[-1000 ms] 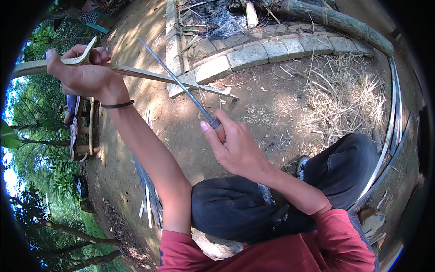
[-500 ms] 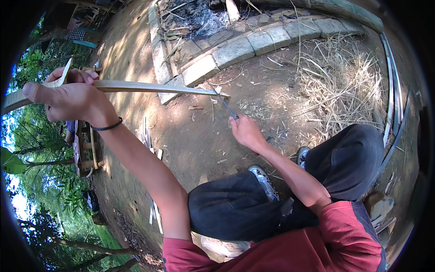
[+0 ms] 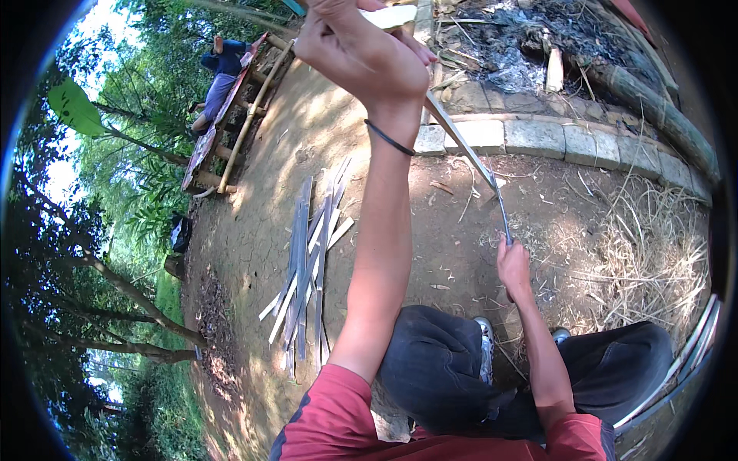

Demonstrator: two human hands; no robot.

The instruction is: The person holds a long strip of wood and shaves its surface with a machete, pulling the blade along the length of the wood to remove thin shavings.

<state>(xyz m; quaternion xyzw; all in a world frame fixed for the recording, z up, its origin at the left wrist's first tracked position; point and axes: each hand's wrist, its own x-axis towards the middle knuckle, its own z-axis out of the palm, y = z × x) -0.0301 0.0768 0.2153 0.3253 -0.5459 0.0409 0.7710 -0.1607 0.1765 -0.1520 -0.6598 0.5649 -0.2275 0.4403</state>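
My left hand [image 3: 361,58], raised at the top of the view with a dark band on its wrist, is closed around a long pale bamboo strip [image 3: 459,140]. From the hand the strip slants down and right toward my right hand [image 3: 513,267]. That hand grips a knife [image 3: 503,209], its narrow blade pointing up and away from me. Blade and strip meet near the strip's far end; whether the edge is cutting in, I cannot tell. The knife's handle is mostly hidden in my fingers. Part of the strip near my left hand is covered by the palm.
Cut strips [image 3: 306,265] lie piled on the dirt left of my knee. Ahead, a block border [image 3: 534,138] edges an ashy fire pit [image 3: 500,73] with a thick bamboo pole [image 3: 653,111]. Fibrous shavings [image 3: 646,257] cover ground at right. A person [image 3: 221,86] is on a bamboo bench [image 3: 244,127].
The view has turned left, so the strip pile and bench show more fully. The strip now slopes more steeply down to the knife. Both hands keep their holds.
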